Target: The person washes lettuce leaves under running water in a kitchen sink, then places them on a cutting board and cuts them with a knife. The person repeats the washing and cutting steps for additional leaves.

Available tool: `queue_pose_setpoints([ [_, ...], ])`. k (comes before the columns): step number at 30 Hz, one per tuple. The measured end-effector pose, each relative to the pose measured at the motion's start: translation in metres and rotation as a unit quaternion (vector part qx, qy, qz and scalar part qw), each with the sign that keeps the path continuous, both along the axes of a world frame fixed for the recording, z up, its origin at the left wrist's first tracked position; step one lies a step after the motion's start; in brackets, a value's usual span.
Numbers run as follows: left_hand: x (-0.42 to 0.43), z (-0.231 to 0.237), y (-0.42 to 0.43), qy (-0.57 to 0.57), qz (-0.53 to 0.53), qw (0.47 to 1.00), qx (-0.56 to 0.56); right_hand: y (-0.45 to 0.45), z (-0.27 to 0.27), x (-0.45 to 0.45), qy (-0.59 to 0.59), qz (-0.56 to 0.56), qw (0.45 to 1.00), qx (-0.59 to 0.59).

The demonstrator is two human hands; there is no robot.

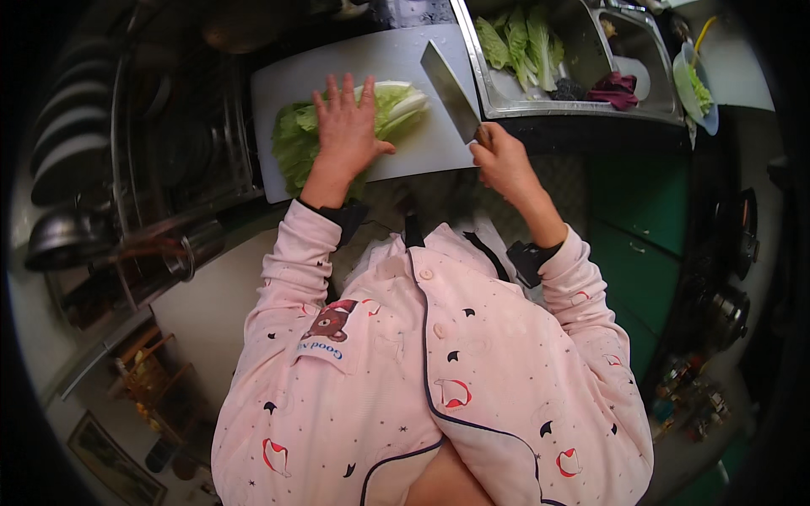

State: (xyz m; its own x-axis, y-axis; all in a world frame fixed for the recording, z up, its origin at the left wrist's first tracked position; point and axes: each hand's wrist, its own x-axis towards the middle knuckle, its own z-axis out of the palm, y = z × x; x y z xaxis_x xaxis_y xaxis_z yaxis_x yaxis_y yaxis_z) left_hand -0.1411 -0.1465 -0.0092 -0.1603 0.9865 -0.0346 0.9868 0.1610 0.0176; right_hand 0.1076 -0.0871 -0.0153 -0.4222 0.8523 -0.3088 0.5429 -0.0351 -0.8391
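On a white cutting board (pixel 436 152) lies a bunch of green lettuce leaves (pixel 292 145), their pale stem ends towards the right. My left hand (pixel 347 126) rests flat across the leaves, fingers spread and thumb out to the side. A cleaver (pixel 450 92) with a broad steel blade and a brown handle is in my right hand (pixel 506 158), at the board's right edge. Its blade points up and left, apart from the lettuce stems. The leaves beneath my left palm are hidden.
To the right of the board is a steel sink (pixel 479 69) holding more lettuce leaves (pixel 522 47), a dark scrubber (pixel 569 90) and a purple-red item (pixel 612 90). Beyond it stands a pale blue bowl (pixel 711 121) with greens. Plates (pixel 73 158) fill a rack at left, near a metal bowl (pixel 69 234).
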Motion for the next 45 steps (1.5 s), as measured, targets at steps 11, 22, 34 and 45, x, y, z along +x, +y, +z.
queue_pose_setpoints([
  [11,0.0,-0.041,0.023,-0.063,0.057,0.996,-0.004,0.012,-0.027,-0.026,-0.026,0.071,0.996,0.052],
  [22,0.002,-0.001,0.04,0.013,0.017,1.0,0.015,0.044,-0.02,-0.017,0.018,0.037,0.998,0.037],
  [34,0.0,-0.042,0.036,-0.001,0.032,0.998,-0.052,0.037,0.039,-0.02,0.07,0.089,0.994,0.007],
  [45,-0.004,-0.047,0.03,-0.033,0.043,0.998,-0.023,0.012,0.056,-0.03,-0.023,0.134,0.991,-0.01],
])
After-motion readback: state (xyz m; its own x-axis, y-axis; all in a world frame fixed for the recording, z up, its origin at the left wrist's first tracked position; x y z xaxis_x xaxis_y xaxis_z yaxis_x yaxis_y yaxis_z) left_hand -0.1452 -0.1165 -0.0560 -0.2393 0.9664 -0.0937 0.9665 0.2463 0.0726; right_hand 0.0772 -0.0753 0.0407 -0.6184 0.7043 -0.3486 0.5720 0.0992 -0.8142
